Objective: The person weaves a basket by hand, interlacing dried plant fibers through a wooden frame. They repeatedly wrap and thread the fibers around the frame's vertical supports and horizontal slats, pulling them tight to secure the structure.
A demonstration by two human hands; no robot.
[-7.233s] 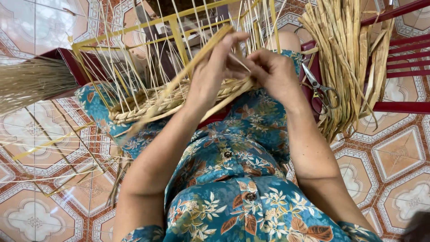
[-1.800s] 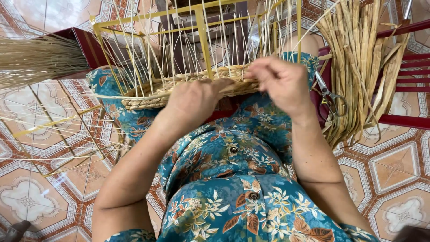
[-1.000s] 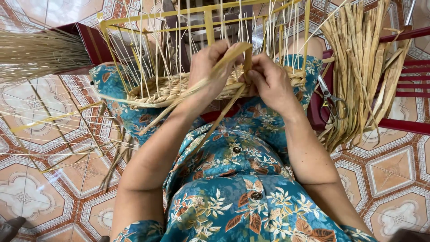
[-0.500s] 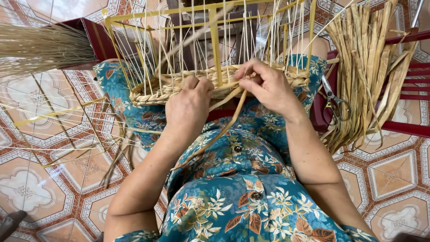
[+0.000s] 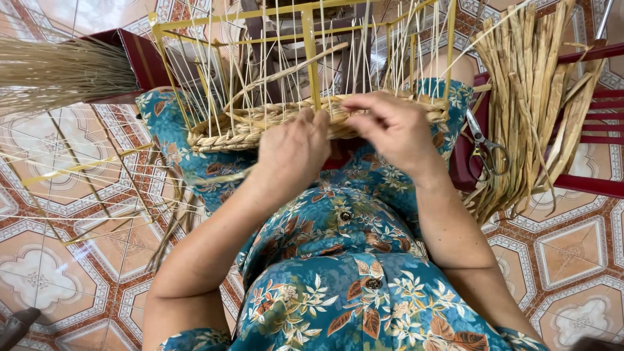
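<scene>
Head view:

- Left hand (image 5: 294,151): back of the hand faces the camera, fingers curled forward and pressed against the near edge of the woven band (image 5: 260,123). It appears to pinch weaving material there, but the fingertips are hidden, so the exact grasp cannot be told.
- Right hand (image 5: 390,130): just to the right of the left hand and close beside it, fingers bent and closed on a flat straw strand (image 5: 351,118) at the top of the woven band.
- Woven band: a braided, pale straw rim lying across the person's lap, directly under and ahead of both hands, running from far left of the left hand to just right of the right hand.
- Yellow frame (image 5: 311,58): rectangular wire form rising ahead of the hands, with thin upright straw stakes (image 5: 214,71) standing out of the woven band inside it.
- Scissors (image 5: 484,148): metal, lying to the right of the right hand, apart from it, on the edge of a dark red seat.
- Bundle of dried flat reeds (image 5: 539,104): draped over a red chair (image 5: 598,185), further right of the scissors.
- Sheaf of fine straw (image 5: 58,75): well to the left of the left hand, lying level, resting on a dark red stool (image 5: 146,62).
- Loose thin straws (image 5: 78,169): scattered left of the left forearm, over the patterned tile floor (image 5: 572,253).
- Clothing: blue floral dress (image 5: 344,286) beneath both forearms.
</scene>
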